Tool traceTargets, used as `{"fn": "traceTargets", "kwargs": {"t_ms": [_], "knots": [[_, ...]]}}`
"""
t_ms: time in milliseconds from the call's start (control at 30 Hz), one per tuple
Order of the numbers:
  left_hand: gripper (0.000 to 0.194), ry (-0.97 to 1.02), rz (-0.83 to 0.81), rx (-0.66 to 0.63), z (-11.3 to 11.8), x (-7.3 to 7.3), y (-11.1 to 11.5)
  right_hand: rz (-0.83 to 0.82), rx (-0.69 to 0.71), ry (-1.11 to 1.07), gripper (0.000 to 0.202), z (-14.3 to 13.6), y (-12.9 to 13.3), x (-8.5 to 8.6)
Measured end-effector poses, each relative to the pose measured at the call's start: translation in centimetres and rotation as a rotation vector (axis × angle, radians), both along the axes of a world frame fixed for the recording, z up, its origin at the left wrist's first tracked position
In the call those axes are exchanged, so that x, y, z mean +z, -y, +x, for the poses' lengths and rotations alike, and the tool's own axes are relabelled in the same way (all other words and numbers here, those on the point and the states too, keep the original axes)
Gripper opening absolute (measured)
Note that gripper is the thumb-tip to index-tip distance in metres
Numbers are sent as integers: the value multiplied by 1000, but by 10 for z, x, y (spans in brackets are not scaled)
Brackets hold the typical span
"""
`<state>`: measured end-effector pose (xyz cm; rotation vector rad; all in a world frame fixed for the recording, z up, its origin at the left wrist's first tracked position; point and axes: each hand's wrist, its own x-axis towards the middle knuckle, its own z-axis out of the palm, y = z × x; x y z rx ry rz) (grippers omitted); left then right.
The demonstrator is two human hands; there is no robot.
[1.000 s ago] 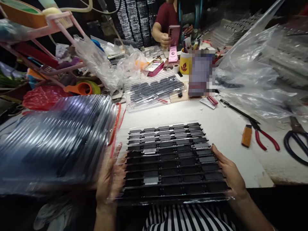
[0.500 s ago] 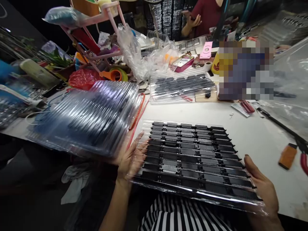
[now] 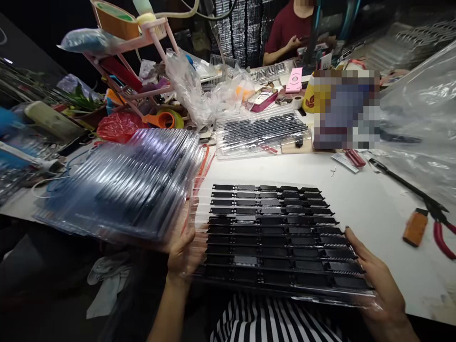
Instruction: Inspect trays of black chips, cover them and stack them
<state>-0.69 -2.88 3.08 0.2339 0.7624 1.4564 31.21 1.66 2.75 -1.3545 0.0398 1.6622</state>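
Note:
A clear plastic blister tray [image 3: 320, 302] is held near my lap at the table's front edge. Rows of black, comb-toothed parts [image 3: 270, 237] fill it. At its left end my left hand [image 3: 183, 256] grips the edge, partly seen through the plastic. My right hand [image 3: 381, 278] is closed on the right end, its thumb along the side and the other fingers hidden beneath. Close to my left hand lies a stack of clear ribbed trays [image 3: 124, 180], with dark parts showing through some of the plastic.
Another filled clear tray [image 3: 261, 133] lies farther back on the white table [image 3: 242, 170]. To the right are red-handled pliers [image 3: 441, 232], an orange block [image 3: 415, 228] and a large plastic bag [image 3: 423, 109]. A pink rack [image 3: 124, 42] rises at back left. A person [image 3: 288, 35] is across the table.
The tray has levelled slightly and sits a little farther left in view, both hands still on it. The whole scene has shifted slightly left. The person opposite has lowered their hand.

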Motion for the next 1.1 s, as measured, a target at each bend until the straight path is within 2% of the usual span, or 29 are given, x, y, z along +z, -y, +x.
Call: {"fn": "traceTargets", "kwargs": {"t_ms": [100, 267, 400, 567, 800, 933, 1100], "knots": [[69, -47, 91, 25, 1, 0, -1, 39, 57, -93, 24, 1, -1, -1], [67, -43, 153, -27, 2, -1, -1, 89, 66, -40, 24, 3, 1, -6], [61, -55, 137, -59, -1, -4, -2, 156, 221, -231, 16, 2, 1, -6], [54, 4, 44, -115, -3, -8, -8, 248, 328, -285, 30, 0, -3, -6], [52, 45, 26, -141, -2, -6, -10, 194, 299, -297, 47, 6, 15, 5], [52, 39, -10, -124, -2, -8, -11, 130, 320, -197, 55, 16, 40, 14], [51, 41, -8, -125, -4, -11, -11, 113, 548, 110, 73, 44, 60, 9]]}}
